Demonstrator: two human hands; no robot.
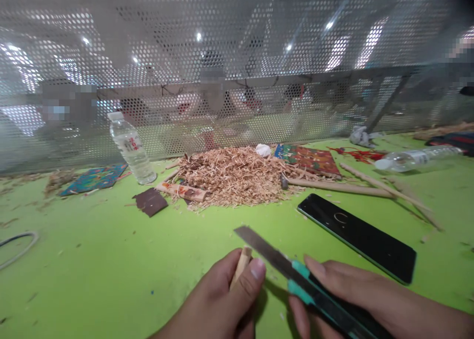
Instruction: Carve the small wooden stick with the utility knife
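My left hand (pixel 222 299) is closed around a short pale wooden stick (pixel 241 264), whose tip pokes up between thumb and fingers. My right hand (pixel 355 299) grips a utility knife (pixel 296 279) with a teal and black handle. Its long grey blade (pixel 259 245) is extended and points up and to the left, just past the stick's tip. Both hands hover low over the green table (pixel 111 270) near its front edge.
A heap of wood shavings (pixel 233 173) lies mid-table, with a black phone (pixel 357 235) to its right. Long wooden sticks (pixel 344 187), a standing water bottle (pixel 132 148), a lying bottle (pixel 414 158), painted cards and a perforated metal screen (pixel 237 57) lie behind.
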